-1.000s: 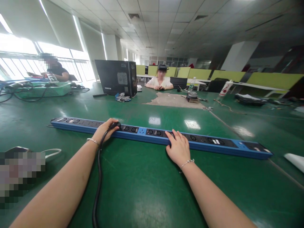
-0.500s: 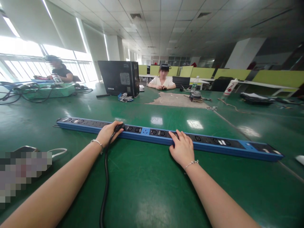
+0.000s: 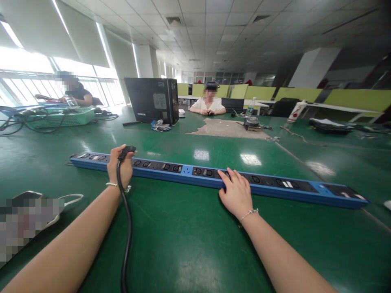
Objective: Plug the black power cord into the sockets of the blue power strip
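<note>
A long blue power strip [image 3: 171, 174] with black socket panels lies slantwise across the green table. My left hand [image 3: 119, 165] is closed round a black power plug [image 3: 127, 152], raised just over the strip's left part and pulled clear of its sockets. From the plug a black cable [image 3: 128, 228] hangs down past my wrist to the bottom of the view. My right hand [image 3: 236, 190] grips the strip right of its middle, fingers over the top and thumb against the near side. The sockets beneath those fingers are hidden.
Behind the strip stand a black computer case [image 3: 151, 99] and a pair of gloves [image 3: 161, 126]. A green basket with cables [image 3: 70, 118] is at far left. A blurred-out device [image 3: 27, 228] lies near left. Two people sit beyond, one across the table, one by the windows.
My left hand has moved left along the strip and lifted slightly, carrying the plug, which now tilts up. The cable swung left with it. My right hand stays at about the same place.
</note>
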Demonstrator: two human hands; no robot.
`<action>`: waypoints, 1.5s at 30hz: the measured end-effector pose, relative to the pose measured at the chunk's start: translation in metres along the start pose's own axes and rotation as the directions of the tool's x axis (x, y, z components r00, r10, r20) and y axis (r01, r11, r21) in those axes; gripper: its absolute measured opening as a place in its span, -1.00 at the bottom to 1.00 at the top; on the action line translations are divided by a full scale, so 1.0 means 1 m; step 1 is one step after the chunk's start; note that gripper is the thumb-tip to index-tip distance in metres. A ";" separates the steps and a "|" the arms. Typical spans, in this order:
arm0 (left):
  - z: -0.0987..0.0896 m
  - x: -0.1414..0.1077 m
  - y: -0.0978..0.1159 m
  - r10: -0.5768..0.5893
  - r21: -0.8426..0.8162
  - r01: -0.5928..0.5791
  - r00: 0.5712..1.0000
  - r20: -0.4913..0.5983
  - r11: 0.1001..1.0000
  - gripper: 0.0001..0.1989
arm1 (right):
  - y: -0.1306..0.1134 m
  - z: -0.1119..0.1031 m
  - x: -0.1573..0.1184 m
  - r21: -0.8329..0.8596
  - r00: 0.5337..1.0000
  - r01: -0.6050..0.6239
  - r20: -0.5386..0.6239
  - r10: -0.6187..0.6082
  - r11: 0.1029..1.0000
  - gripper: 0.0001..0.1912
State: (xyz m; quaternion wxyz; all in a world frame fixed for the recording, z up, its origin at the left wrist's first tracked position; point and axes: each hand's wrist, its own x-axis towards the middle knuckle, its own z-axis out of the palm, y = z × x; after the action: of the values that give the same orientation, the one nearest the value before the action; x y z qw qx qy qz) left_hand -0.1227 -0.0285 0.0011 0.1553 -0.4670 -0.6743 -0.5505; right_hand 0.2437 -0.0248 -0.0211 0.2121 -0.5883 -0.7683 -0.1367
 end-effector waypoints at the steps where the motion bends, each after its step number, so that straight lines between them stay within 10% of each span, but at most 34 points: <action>1: -0.003 0.002 -0.004 -0.012 -0.003 0.012 1.000 0.009 1.000 -0.55 | 0.000 0.000 0.000 0.000 1.000 -0.002 -0.002 0.002 1.000 -0.44; 8: -0.001 -0.006 0.009 0.018 -0.048 -0.009 0.982 0.190 0.999 -0.60 | -0.001 0.000 0.000 0.010 1.000 -0.018 -0.002 0.018 1.000 -0.44; 17: 0.039 -0.051 0.101 0.211 -0.122 -0.173 0.744 0.634 0.977 -0.66 | -0.002 0.000 0.000 0.038 0.999 -0.035 -0.005 0.035 0.999 -0.43; 31: 0.052 -0.062 0.104 0.425 -0.007 -0.522 0.687 0.590 0.853 -0.71 | -0.004 0.002 0.000 0.072 0.999 -0.049 -0.021 0.050 0.996 -0.42; 45: 0.064 -0.069 0.086 0.464 -0.098 -0.495 0.702 0.541 0.863 -0.68 | 0.004 0.004 0.005 0.230 0.986 -0.126 -0.076 0.146 0.965 -0.39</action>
State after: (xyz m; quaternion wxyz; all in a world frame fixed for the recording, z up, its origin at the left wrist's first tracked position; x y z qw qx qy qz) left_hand 0.0014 -0.0072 -0.0192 0.1067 -0.7590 -0.5595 -0.3155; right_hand 0.2456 -0.0179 -0.0228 0.3214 -0.6050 -0.7259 -0.0611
